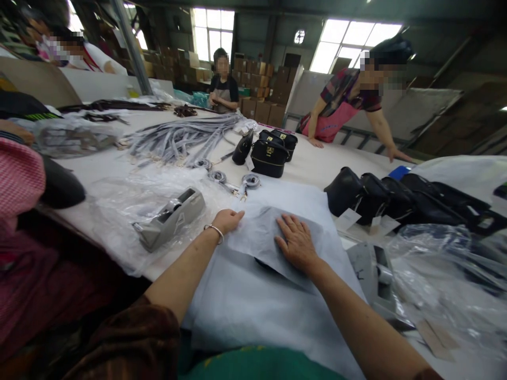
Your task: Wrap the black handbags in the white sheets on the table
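Note:
A thin white sheet of wrapping paper (253,240) covers a dark flat item (273,269), whose black edge shows beneath it. My right hand (297,243) lies flat on top, fingers stretched out. At the sheet's left edge my left hand (228,220), with a bangle at the wrist, is closed in a pinch on the paper. Under all this a stack of white sheets (253,316) is spread over the table's front. Coiled grey-wrapped straps (250,182) with gold clasps lie just beyond my hands. What the dark item is remains hidden.
Grey tape dispensers stand at left (174,216) and right (372,279), amid clear plastic bags (443,279). Small black handbags (269,157) stand ahead, and a row of black bags (372,195) at right. Wrapped straps (182,137) lie behind. Co-workers (348,100) stand around the table.

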### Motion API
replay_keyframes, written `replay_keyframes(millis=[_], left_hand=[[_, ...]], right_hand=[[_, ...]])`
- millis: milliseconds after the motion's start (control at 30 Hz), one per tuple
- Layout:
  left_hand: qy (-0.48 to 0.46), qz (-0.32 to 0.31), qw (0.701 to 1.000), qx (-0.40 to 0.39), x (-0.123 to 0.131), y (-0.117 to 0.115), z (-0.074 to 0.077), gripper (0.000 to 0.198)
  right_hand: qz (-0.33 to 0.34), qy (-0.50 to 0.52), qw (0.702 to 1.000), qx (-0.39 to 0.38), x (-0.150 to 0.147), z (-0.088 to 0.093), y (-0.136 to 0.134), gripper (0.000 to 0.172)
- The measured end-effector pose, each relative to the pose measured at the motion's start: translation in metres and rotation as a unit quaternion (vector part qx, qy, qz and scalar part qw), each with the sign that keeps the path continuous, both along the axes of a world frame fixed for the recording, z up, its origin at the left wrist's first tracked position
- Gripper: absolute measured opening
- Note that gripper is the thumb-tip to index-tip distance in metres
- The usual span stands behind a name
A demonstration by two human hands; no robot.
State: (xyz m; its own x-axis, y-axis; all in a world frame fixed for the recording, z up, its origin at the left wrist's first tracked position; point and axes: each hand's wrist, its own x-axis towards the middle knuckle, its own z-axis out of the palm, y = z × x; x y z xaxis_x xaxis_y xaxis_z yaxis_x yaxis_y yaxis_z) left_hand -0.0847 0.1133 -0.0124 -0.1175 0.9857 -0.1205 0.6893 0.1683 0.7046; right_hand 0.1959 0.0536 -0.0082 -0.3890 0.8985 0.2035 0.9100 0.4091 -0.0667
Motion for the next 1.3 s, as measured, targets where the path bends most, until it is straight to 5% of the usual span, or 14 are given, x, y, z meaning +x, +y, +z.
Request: replay_keyframes(millis=[133, 267, 367, 500, 600, 700, 767, 833, 900, 967, 1100, 1300], left_hand=[[-0.068, 0.004, 0.996, 0.05, 0.007, -0.016, -0.003, 0.058], [-0.128, 0.071, 0.967, 0.21, 0.0, -0.03, -0.01, 0.065], [-0.047, 0.116, 0.969, 0.215, -0.009, -0.032, -0.014, 0.061], [0.171, 0.024, 0.982, 0.082, -0.019, -0.03, -0.01, 0.046], [0.247, -0.016, 0.967, 0.061, -0.016, -0.032, 0.015, 0.034], [0.285, -0.023, 0.936, 0.203, 0.01, -0.034, 0.056, 0.035], [0.238, -0.104, 0.912, 0.318, 0.04, -0.03, 0.079, 0.036], [0.153, -0.256, 0.886, 0.355, 0.076, -0.022, 0.086, 0.035], [0.114, -0.384, 0.86, 0.315, 0.107, -0.014, 0.076, 0.036], [0.129, -0.428, 0.857, 0.255, 0.128, -0.007, 0.055, 0.04], [0.174, -0.384, 0.881, 0.213, 0.136, -0.012, 0.019, 0.052], [0.205, -0.35, 0.893, 0.193, 0.137, -0.022, 0.015, 0.059]], right_hand=[[0.003, 0.003, 1.0, 0.003, 0.0, 0.0, 0.0, 0.058], [0.001, 0.01, 1.0, 0.003, 0.001, -0.002, 0.0, 0.059], [-0.001, 0.01, 1.0, -0.002, 0.0, -0.001, 0.001, 0.059], [0.002, 0.005, 1.0, -0.014, 0.001, 0.001, 0.001, 0.061], [0.0, 0.005, 1.0, -0.024, 0.001, 0.003, 0.001, 0.061], [0.004, 0.006, 1.0, -0.03, 0.001, 0.006, 0.001, 0.061], [0.008, 0.012, 0.999, -0.029, 0.0, 0.007, 0.001, 0.061], [0.011, 0.025, 0.999, -0.023, -0.001, 0.008, 0.001, 0.061], [0.018, 0.042, 0.999, -0.017, 0.0, 0.008, 0.002, 0.06], [0.029, 0.06, 0.998, -0.016, 0.004, 0.006, 0.004, 0.061], [0.076, 0.089, 0.993, -0.01, 0.022, 0.0, 0.008, 0.063], [0.106, 0.098, 0.989, -0.012, 0.042, -0.007, 0.012, 0.057]])
